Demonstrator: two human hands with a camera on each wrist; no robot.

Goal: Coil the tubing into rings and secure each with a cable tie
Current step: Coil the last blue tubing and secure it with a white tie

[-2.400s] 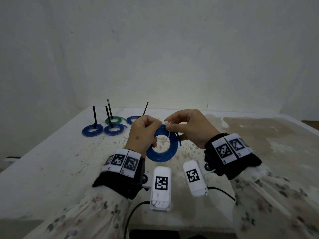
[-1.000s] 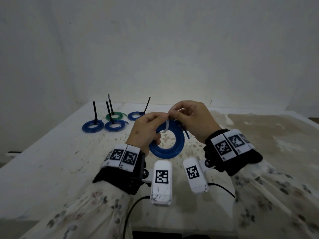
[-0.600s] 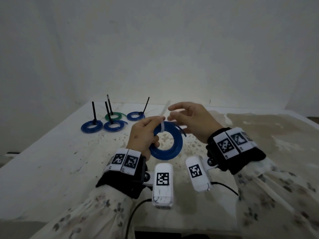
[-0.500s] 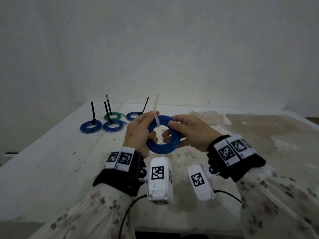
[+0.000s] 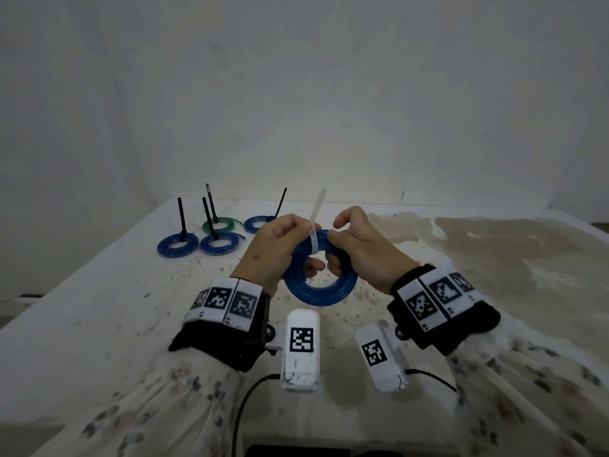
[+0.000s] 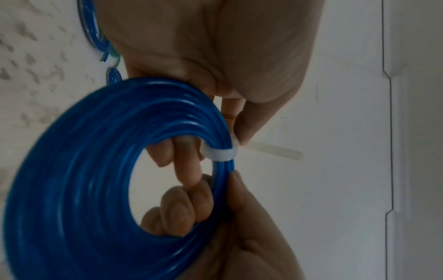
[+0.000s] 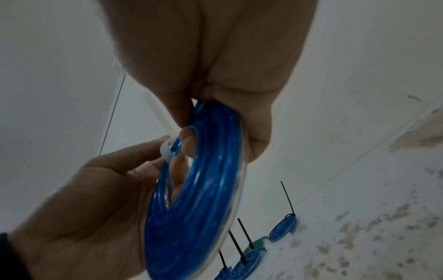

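A coil of blue tubing (image 5: 319, 288) hangs above the table between both hands. A white cable tie (image 5: 314, 243) is wrapped round its top, the tail pointing straight up. My left hand (image 5: 298, 237) grips the coil's upper left, thumb and forefinger at the tie and other fingers through the hole. My right hand (image 5: 333, 239) pinches the coil just right of the tie, forefinger lifted. The left wrist view has the coil (image 6: 84, 170), the tie (image 6: 223, 153) and the fingertips (image 6: 187, 170) inside the ring. The right wrist view shows the coil (image 7: 206, 189) edge-on with the tie (image 7: 167, 150).
Several finished rings lie at the table's far left: three blue rings (image 5: 178, 246) and one green ring (image 5: 221, 224), each with a black tie tail standing up. The white table (image 5: 99, 324) is speckled, with a brown stained patch (image 5: 494, 252) on the right. A pale wall stands behind.
My right hand pulled the tie's tail up, let it go, then came back down and took hold of the coil beside the tie. The tail now stands upright.
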